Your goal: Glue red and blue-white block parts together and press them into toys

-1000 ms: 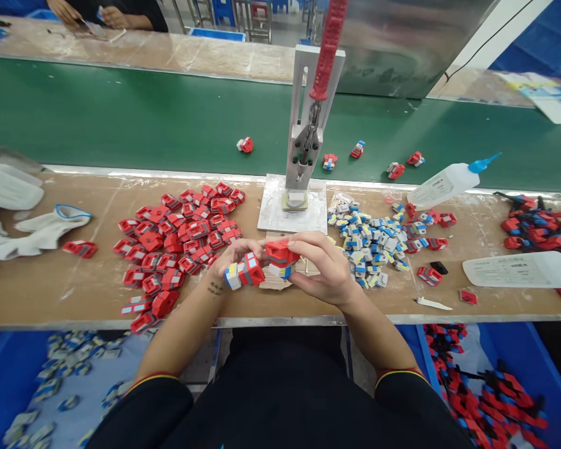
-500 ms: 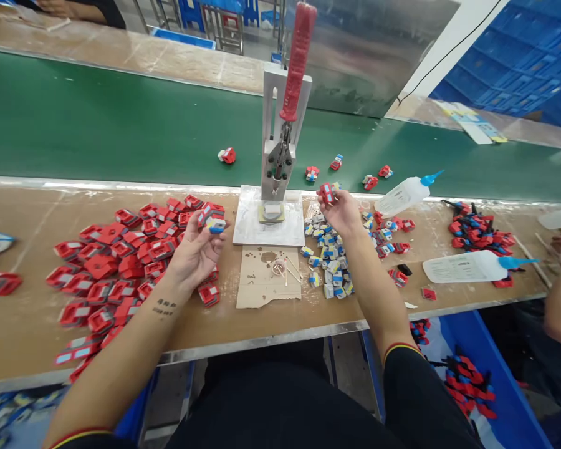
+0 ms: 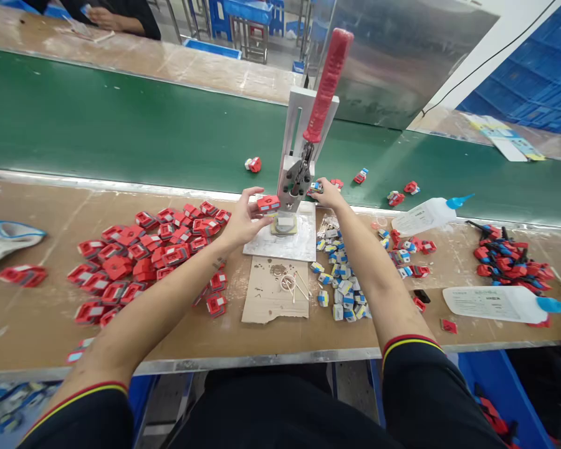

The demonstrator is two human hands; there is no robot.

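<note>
My left hand [image 3: 244, 223] has its thumb and fingers closed around a red plastic toy part [image 3: 268, 204], just left of the hand press [image 3: 297, 174]. My right hand [image 3: 328, 194] reaches to the press's right side, its fingertips on a small toy piece [image 3: 315, 187] with blue and pale faces, partly hidden by the fingers. The press has a raised red handle [image 3: 330, 84] and a pale block [image 3: 286, 222] on its white base plate [image 3: 303, 246]. Red parts [image 3: 135, 252] are heaped to the left. Small grey, blue and yellow blocks [image 3: 343, 284] lie to the right.
Several assembled pieces [image 3: 361, 176] rest on the green belt [image 3: 168, 131]. Two glue bottles [image 3: 423, 216] and a pile of red-black parts [image 3: 509, 259] are on the right. Cotton swabs and a ring lie on cardboard [image 3: 262, 299]. Across the belt is another person's hand [image 3: 105, 19].
My left hand has moved right and up, bringing its red part beside the press. My right hand has moved left with its piece, to the press's right side. The view has shifted.
</note>
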